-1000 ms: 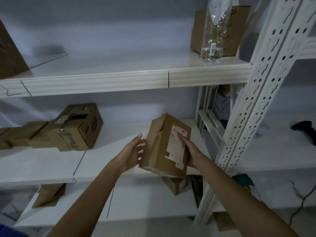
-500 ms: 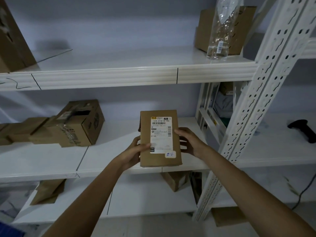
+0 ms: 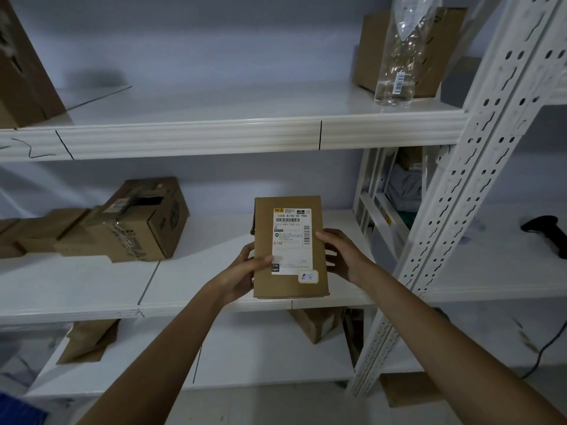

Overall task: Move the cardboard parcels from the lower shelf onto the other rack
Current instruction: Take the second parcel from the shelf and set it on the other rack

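I hold a small cardboard parcel (image 3: 264, 280) upright in front of the middle shelf (image 3: 92, 289), its white shipping label facing me. My left hand (image 3: 245, 274) grips its left edge, thumb across the front. My right hand (image 3: 342, 254) clasps its right edge. On the lower shelf (image 3: 245, 357) another parcel (image 3: 316, 325) shows just below the held one, partly hidden by the shelf edge, and a flat brown parcel (image 3: 87, 340) leans at the left. The other rack (image 3: 503, 265) stands to the right, beyond the perforated white post (image 3: 454, 210).
Several cardboard boxes (image 3: 129, 222) lie at the left of the middle shelf. The top shelf carries a box at the far left (image 3: 21, 69), a box at the right (image 3: 371, 50) and a clear plastic bottle (image 3: 399, 56). A black handheld scanner (image 3: 546, 234) lies on the right rack.
The parcel has been turned from a slanted pose to upright with its label facing me, and raised a little. Both hands have shifted to its side edges.
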A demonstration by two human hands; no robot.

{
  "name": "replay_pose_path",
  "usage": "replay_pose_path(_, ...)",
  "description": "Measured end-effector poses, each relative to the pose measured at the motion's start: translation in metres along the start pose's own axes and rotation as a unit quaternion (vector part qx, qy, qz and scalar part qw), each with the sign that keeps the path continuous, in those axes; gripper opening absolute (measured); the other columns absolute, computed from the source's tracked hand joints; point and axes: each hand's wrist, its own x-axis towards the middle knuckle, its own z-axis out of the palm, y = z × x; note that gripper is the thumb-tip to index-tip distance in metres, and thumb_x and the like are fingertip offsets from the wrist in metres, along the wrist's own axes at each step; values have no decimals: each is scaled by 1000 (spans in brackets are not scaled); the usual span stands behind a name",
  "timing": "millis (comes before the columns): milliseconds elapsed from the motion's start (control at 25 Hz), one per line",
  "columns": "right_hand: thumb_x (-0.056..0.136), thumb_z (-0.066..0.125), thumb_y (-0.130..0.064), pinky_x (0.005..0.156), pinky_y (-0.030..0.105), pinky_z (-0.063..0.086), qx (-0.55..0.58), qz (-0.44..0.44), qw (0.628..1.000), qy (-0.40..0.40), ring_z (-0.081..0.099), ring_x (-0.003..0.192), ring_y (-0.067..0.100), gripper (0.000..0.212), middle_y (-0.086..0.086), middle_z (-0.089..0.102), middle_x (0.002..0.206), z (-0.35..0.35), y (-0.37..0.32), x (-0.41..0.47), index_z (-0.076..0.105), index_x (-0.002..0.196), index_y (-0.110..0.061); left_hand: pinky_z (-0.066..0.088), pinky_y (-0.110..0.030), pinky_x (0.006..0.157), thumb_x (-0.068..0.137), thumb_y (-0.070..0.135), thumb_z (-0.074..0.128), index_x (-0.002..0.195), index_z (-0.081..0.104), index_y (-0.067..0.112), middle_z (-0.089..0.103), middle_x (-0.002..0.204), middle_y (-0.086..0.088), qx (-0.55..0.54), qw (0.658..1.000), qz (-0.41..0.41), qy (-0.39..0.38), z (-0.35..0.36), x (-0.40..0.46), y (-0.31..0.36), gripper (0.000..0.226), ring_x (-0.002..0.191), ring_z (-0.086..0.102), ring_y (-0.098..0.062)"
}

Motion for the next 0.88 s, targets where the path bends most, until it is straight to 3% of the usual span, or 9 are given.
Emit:
replay_pose_path(160,88,71,-29,83,41,55,11,-6,1000,-20,66,100,29,40,9,67,112,11,0,4,51,122,-22,55,-49,96,46,37,96,146,36,25,61,138,-11,5,1000,4,4,-13,-11,3,118,122,64,-34)
replay_pose_path(320,86,73,-30,98,48,52,-15,2,999,-46,66,106,30,51,9,66,118,36,3,5,49,130,-21,59,-45,89,48,36,96,147,36,26,63,137,-10,-15,999,11,32,-30,-33,-2,116,115,69,-31)
replay_pose_path(440,85,73,-31,99,49,51,-33,-2,997,-65,65,109,31,51,9,65,121,68,3,0,49,130,-21,61,-42,85,55,30,93,147,38,24,64,135,-10,-31,998,23,50,-47,-64,-1,107,111,71,-29)
replay_pose_path(600,84,73,-35,90,43,54,-49,-10,993,-111,65,107,31,55,11,66,123,150,8,-12,50,131,-19,58,-44,93,66,25,80,147,38,22,65,136,-11,-41,993,61,96,-98,-132,10,92,117,67,-32)
replay_pose_path(720,73,80,-44,84,42,57,-69,-25,985,-156,67,111,34,72,13,66,127,240,19,-29,51,133,-16,56,-44,98,70,22,79,147,38,17,62,140,-14,-43,988,84,126,-159,-200,17,87,125,61,-35)
replay_pose_path(800,69,81,-47,77,40,59,-79,-30,980,-181,71,100,28,76,11,71,117,297,28,-40,53,131,-12,53,-46,101,68,23,81,146,39,14,60,140,-16,-38,985,94,142,-201,-244,25,89,124,62,-34)
replay_pose_path(880,76,74,-44,66,33,56,-84,-35,969,-229,71,74,13,59,0,75,89,364,40,-55,56,121,-10,52,-48,101,62,26,86,147,38,14,60,140,-17,-22,980,114,160,-249,-298,34,99,120,63,-33)
